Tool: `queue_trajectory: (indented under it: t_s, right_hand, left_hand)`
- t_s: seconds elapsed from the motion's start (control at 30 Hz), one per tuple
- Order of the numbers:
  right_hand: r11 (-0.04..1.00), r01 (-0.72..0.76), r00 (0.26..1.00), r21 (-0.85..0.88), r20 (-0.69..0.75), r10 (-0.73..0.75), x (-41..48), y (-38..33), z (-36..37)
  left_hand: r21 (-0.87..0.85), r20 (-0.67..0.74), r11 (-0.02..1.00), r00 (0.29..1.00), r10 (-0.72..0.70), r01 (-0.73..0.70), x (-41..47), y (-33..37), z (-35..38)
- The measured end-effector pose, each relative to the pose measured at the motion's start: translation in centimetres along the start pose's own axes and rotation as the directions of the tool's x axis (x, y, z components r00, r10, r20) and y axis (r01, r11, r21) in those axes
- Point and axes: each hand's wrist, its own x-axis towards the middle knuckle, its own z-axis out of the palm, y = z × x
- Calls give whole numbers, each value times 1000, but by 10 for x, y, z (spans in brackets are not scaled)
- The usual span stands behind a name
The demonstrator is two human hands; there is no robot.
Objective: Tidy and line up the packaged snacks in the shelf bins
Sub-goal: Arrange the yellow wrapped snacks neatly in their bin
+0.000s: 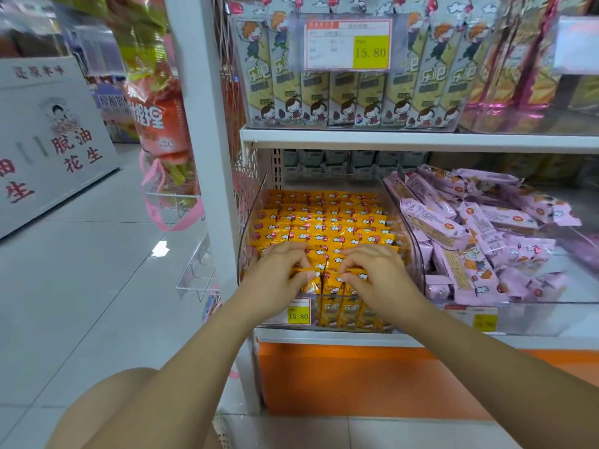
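Yellow snack packets [324, 222] stand in neat rows inside a clear plastic bin [249, 222] on the lower shelf. Both hands reach into the front of this bin. My left hand [278, 270] pinches the top of a front-row yellow packet [311, 280] with curled fingers. My right hand [379, 273] pinches a neighbouring yellow packet [337, 281] the same way. The lower parts of those packets are hidden behind my hands. To the right, pink snack packets [470, 228] lie jumbled in the adjoining clear bin [551, 306].
The upper shelf [389, 137] holds upright grey-and-yellow packets [340, 92] behind a 15.80 price tag [348, 43]. A white shelf post [207, 124] stands left of the bin, with hanging bags [158, 118] and wire racks [194, 273] beside it. Tiled aisle floor [81, 286] lies to the left.
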Motion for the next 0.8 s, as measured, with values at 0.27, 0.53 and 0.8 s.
queue_trajectory:
  t_s: [0.27,0.53,0.8]
  right_hand:
    - [1000,3,997,-29,72,-1,-1,-1,0]
    - [989,147,967,-17,211,-140,-3,0,-54]
    - [849,221,961,-480,256,-105,-15,26,-86]
  left_hand:
    - [81,4,996,1000,-29,29,-2,1,4]
    - [-42,28,998,999,-44,45,-3,7,-9]
    - [150,83,973,983,162,-173,15,70,16]
